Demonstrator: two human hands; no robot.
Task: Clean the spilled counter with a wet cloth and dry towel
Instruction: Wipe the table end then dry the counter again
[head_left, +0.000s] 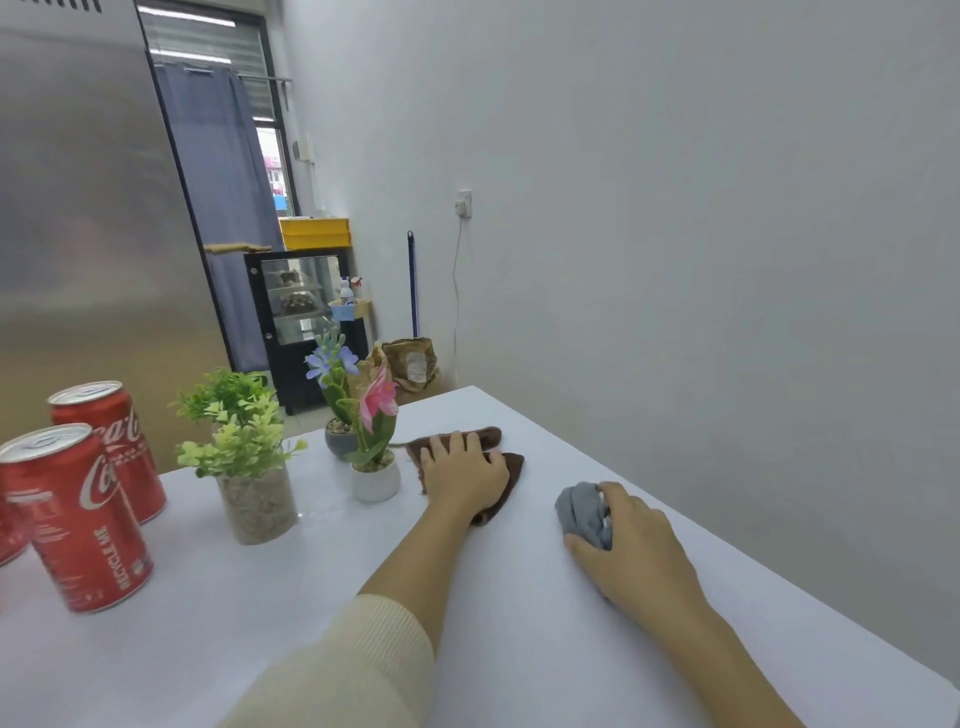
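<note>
A brown cloth (496, 457) lies flat on the white counter (519, 649) just right of the frame's centre, and the left hand (464, 478) presses down on it with its fingers straight and slightly spread, palm on the fabric. To the right and a little lower, apart from the brown cloth, a grey cloth (579, 512) sits bunched on the counter; the right hand (631, 540) grips it, fingers curled over the top and thumb along its near side. A cream sleeve (358, 670) covers the left forearm at the bottom centre. Just left of the brown cloth stands a small white pot with a pink flower (376, 457), with a grey pot of blue flowers (337, 410) behind it. Further left is a green plant in a pebble-filled glass (249, 467), and at the left edge stand two red cola cans (78, 514).
</note>
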